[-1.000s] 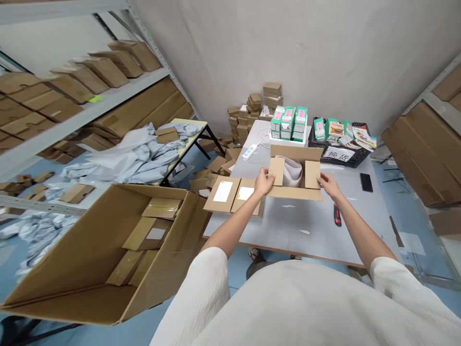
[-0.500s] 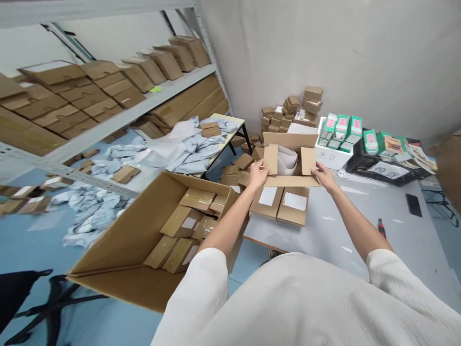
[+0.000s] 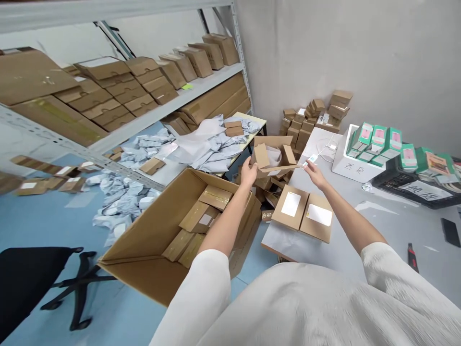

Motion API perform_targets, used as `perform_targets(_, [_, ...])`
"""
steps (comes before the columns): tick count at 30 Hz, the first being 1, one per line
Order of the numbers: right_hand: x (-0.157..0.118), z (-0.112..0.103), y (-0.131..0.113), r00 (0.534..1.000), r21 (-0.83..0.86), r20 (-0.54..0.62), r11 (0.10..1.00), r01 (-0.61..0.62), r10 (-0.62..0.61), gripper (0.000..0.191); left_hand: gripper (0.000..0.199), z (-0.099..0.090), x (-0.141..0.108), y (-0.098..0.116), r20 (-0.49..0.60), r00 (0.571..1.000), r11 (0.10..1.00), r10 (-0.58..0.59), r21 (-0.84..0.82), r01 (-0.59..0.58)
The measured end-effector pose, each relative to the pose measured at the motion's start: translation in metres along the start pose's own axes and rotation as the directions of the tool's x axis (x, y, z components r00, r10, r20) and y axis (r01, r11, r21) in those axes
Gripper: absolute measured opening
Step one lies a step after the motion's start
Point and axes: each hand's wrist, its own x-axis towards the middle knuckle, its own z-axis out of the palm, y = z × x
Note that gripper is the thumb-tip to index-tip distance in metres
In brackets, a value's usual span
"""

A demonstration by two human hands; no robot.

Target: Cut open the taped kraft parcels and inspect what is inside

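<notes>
An open cardboard box [image 3: 272, 141] with raised flaps and crumpled pale paper inside is held up past the near end of the grey table [image 3: 360, 240]. My left hand [image 3: 249, 172] grips its left side. The fingers of my right hand [image 3: 314, 174] are closed at the tip of the front flap on the right; a small white-and-blue item shows beside them. Below the held box, two closed boxes with white labels [image 3: 291, 203] [image 3: 317, 216] lie side by side on the table corner.
A large open carton [image 3: 144, 226] with several taped boxes stands at left. Behind are shelves [image 3: 187, 96] of boxes and a table with grey bags [image 3: 212, 149]. Right: a white bin [image 3: 355, 166], black crate [image 3: 414, 185], phone [image 3: 451, 232], red-black cutter [image 3: 412, 257].
The view has turned left. Both hands and the open box have moved left, off the labelled boxes, and the box has tilted. A cable and the white-and-blue item now show.
</notes>
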Motion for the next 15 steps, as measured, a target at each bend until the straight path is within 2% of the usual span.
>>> perform_targets(3, [-0.006, -0.006, 0.014, 0.998, -0.026, -0.036, 0.998, -0.053, 0.053, 0.087, 0.044, 0.005, -0.005, -0.012, 0.047, 0.999, 0.999, 0.009, 0.051, -0.011])
perform_targets(6, [-0.016, -0.016, 0.026, 0.992, -0.020, -0.055, 0.994, -0.112, 0.110, 0.082, 0.036, 0.016, -0.017, -0.023, 0.104, 0.995, 0.995, -0.008, 0.095, -0.002])
perform_targets(11, [-0.035, -0.036, 0.036, 0.987, -0.045, -0.078, 0.988, -0.145, 0.141, 0.070, 0.029, 0.044, -0.040, -0.033, 0.212, 0.977, 0.993, -0.022, 0.114, -0.003])
perform_targets(15, [-0.055, -0.053, 0.042, 0.978, -0.049, -0.104, 0.981, -0.186, 0.180, 0.059, 0.026, 0.072, -0.063, -0.033, 0.326, 0.945, 0.993, -0.034, 0.118, -0.006])
